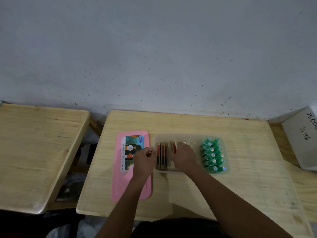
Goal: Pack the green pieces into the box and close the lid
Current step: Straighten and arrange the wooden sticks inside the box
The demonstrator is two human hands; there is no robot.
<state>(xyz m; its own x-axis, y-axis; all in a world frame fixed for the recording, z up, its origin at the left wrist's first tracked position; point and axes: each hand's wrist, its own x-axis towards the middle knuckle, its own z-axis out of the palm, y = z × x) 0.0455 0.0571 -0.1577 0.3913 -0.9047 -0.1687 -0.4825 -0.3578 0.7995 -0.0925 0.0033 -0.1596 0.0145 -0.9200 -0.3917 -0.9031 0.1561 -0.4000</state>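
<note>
A translucent box (192, 136) stands on the wooden table. Its right end holds several green pieces (213, 154) packed in two rows. Its left part holds flat red-and-dark pads (162, 156) standing on edge. My right hand (184, 156) reaches into the middle of the box and its curled fingers touch one upright pad. My left hand (144, 160) is at the box's left rim with fingers curled; what it holds is not clear. The pink lid (120, 179) with a picture label lies flat left of the box, partly under my left arm.
A second wooden table (37, 148) stands at the left across a dark gap. A white carton (301, 140) with handwriting sits at the right edge. A grey wall rises behind the tables.
</note>
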